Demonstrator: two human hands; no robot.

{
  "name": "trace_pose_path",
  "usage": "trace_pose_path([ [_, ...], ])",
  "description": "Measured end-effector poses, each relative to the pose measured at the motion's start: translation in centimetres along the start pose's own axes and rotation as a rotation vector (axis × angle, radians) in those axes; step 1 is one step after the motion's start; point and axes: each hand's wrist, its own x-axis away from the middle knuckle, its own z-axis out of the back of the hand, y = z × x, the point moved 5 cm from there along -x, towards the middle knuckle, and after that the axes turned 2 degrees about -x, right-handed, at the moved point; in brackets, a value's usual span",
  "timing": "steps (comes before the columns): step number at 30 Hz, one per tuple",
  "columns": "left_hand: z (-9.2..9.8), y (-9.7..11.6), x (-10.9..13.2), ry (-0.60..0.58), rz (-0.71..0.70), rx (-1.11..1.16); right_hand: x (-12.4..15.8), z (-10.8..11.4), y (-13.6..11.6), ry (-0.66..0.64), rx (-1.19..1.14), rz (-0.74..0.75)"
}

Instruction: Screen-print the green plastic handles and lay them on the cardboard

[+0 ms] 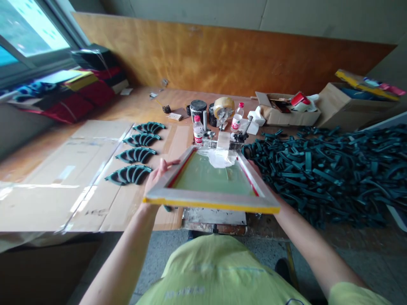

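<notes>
A wood-framed printing screen [210, 199] with green mesh and white ink at its far end is tilted up over a metal base plate [216, 217]. My left hand [156, 174] grips the frame's left side, fingers wrapped over the edge. My right hand [254, 167] reaches under or behind the frame's right side; its fingers are hidden by the frame. Several rows of dark teal curved plastic parts [130, 174] lie fanned out on flattened cardboard to the left of the screen.
A large heap of dark teal plastic parts [324, 169] fills the table on the right. Bottles [198, 131], an ink can [198, 109], a tape roll [223, 106] and open cardboard boxes [286, 112] stand behind the screen. Stacked coloured sheets [76, 91] lie by the window.
</notes>
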Motion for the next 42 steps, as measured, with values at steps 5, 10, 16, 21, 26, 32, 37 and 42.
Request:
trace_pose_path([
  [5,0.2,-9.2,3.1,-0.140,0.251,-0.059,-6.0,1.0,-0.7,0.040,-0.159,0.040],
  [10,-0.5,-15.0,2.5,-0.126,0.239,-0.092,-9.3,-2.6,-6.1,-0.289,-0.051,0.101],
  [16,-0.5,-16.1,2.2,-0.166,0.271,-0.062,-4.0,-3.1,-7.2,-0.414,0.018,0.247],
  [21,-0.5,-15.9,2.3,-0.134,0.263,-0.091,-0.6,-0.9,-6.5,-0.472,-0.087,0.497],
  [26,-0.5,-15.4,2.4,-0.141,0.247,-0.086,-2.0,-1.5,-6.9,-0.340,-0.074,0.376],
  [32,-0.3,-15.1,2.4,-0.116,0.256,-0.109,2.2,-2.5,-7.4,-0.268,-0.136,0.501],
  [37,-0.4,-13.2,2.7,-0.123,0.287,-0.085,-3.1,-1.2,-6.7,-0.251,-0.166,0.325],
  [42,0.2,-7.2,3.0,-0.183,0.286,-0.050,-9.9,0.3,-5.5,-0.179,-0.039,0.131],
])
